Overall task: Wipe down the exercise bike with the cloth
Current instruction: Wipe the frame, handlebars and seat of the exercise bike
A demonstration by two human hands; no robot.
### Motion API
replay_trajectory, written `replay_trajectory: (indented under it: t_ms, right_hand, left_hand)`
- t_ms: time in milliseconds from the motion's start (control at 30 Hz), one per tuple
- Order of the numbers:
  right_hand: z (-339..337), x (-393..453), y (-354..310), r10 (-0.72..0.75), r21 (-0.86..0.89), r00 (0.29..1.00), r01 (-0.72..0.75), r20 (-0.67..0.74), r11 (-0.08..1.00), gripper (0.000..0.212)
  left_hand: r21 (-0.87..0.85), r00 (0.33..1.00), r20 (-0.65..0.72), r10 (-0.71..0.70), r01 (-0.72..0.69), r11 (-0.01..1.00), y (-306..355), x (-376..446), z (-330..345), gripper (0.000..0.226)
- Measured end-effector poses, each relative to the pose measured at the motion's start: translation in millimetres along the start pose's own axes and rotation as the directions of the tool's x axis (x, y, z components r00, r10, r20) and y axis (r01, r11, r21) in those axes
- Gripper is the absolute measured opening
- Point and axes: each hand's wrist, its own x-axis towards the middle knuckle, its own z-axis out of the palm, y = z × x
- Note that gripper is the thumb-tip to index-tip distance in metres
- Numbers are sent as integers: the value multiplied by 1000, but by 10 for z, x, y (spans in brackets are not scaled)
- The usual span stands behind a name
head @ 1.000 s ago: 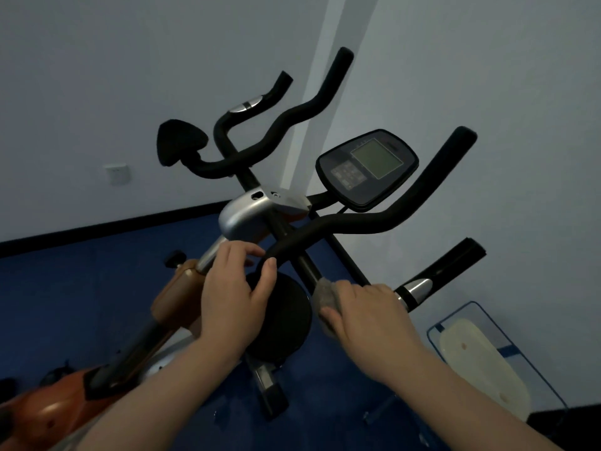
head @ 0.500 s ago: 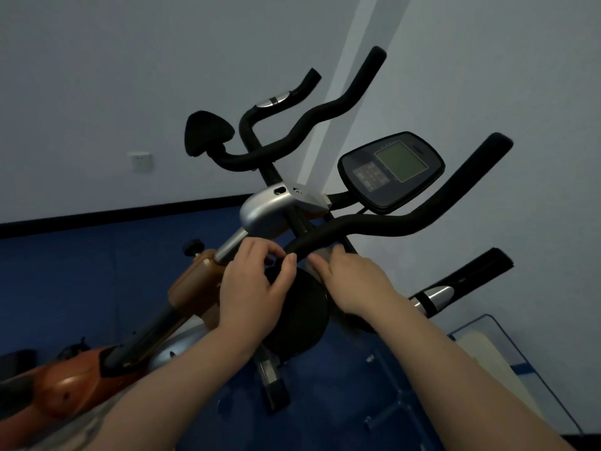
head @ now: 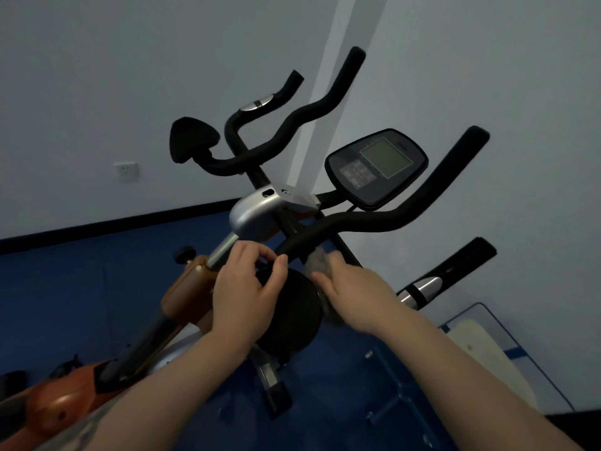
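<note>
My right hand (head: 351,288) grips the grey cloth (head: 320,259), pressed against the near end of the black handlebar (head: 374,219) of the exercise bike (head: 257,216). My left hand (head: 245,291) curls around the bar's end just left of it, above the round black pad (head: 292,317).

Pale grey wall (head: 130,76) behind, with a lighter vertical strip (head: 325,92) running up at the corner. White wall socket (head: 126,172) low on the left. Black skirting board (head: 113,224) along the wall's foot. Dark blue floor (head: 65,304) below. Clear-framed panel with a cream board (head: 481,346) leaning at lower right, against the wall.
</note>
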Motion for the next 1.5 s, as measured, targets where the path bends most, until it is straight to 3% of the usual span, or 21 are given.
replay_trajectory:
  t_ms: [233, 300, 433, 533, 600, 700, 767, 900, 967, 1067, 1167, 1233, 1300, 1400, 1500]
  right_hand:
    - [-189, -572, 406, -306, -361, 950, 266, -58, 894, 48]
    - [-244, -732, 600, -359, -360, 921, 287, -151, 888, 49]
    - [55, -872, 421, -236, -51, 890, 235, -389, 971, 48]
    - [116, -815, 415, -266, -168, 835, 210, -482, 963, 37]
    - [15, -811, 599, -306, -280, 789, 177, -532, 944, 29]
    - [10, -828, 720, -110, -148, 683, 3, -722, 989, 27]
    - [198, -789, 595, -23, -68, 658, -43, -753, 997, 29]
    - [183, -744, 708, -249, -287, 694, 64, -675, 956, 34]
    - [-38, -743, 940, -164, -262, 649, -55, -743, 964, 35]
    - [-18, -704, 944, -33, -138, 574, -140, -818, 980, 34]
    - [147, -653, 801, -86, -169, 614, -78, -785, 983, 36]
    - [-26, -657, 910, -87, -236, 616, -165, -783, 958, 39]
    - [-270, -633, 1044, -30, -248, 569, -309, -822, 918, 45]
    - [-480, -584, 1100, 112, -94, 470, -392, -875, 915, 59]
    - [-430, -551, 1016, 347, 170, 392, -421, -852, 891, 72]
  left_hand:
    - [-5, 1000, 24, 3, -3, 1000, 0, 32, -22, 12]
    - [-2, 999, 30, 10, -10, 1000, 11, 28, -13, 11]
    - [-21, 999, 25, 26, -26, 999, 23, 20, -20, 12]
    - [-2, 997, 53, 55, -55, 998, 53, 26, -39, 12]
    - [12, 986, 69, 152, -154, 988, 135, 56, -48, 9]
    - [38, 938, 79, 337, -341, 939, 370, 161, 1, 10]
    - [17, 914, 160, 374, -381, 924, 561, 242, 106, 11]
    - [94, 833, 415, 366, -439, 893, 706, 259, 332, 9]
    - [140, 821, 438, 367, -465, 874, 674, 213, 357, 9]
    - [113, 876, 358, 324, -385, 916, 638, 180, 320, 10]
    - [118, 880, 342, 329, -388, 914, 633, 175, 328, 11]
    - [123, 880, 344, 329, -389, 913, 650, 185, 338, 10]
    - [130, 881, 349, 320, -384, 914, 654, 177, 343, 10]
    - [140, 887, 341, 311, -375, 916, 651, 165, 338, 11]
    - [140, 891, 332, 310, -371, 918, 667, 171, 347, 11]
